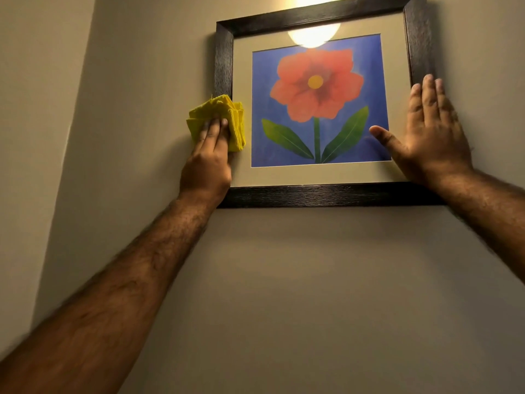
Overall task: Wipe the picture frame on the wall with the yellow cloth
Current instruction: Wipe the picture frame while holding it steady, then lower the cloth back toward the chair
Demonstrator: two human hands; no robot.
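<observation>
A dark wooden picture frame (326, 196) hangs on the beige wall; it holds a red flower on a blue ground behind glass. My left hand (208, 163) presses a folded yellow cloth (224, 112) flat against the frame's left side, about halfway down. The cloth overlaps the dark edge and the pale mat. My right hand (429, 135) lies flat and open on the frame's right side, fingers pointing up, thumb spread over the blue picture's lower right corner. It holds nothing.
A lamp's glare (314, 36) reflects in the glass near the top of the frame. A wall corner (76, 143) runs down at the left. Bare wall stretches below the frame.
</observation>
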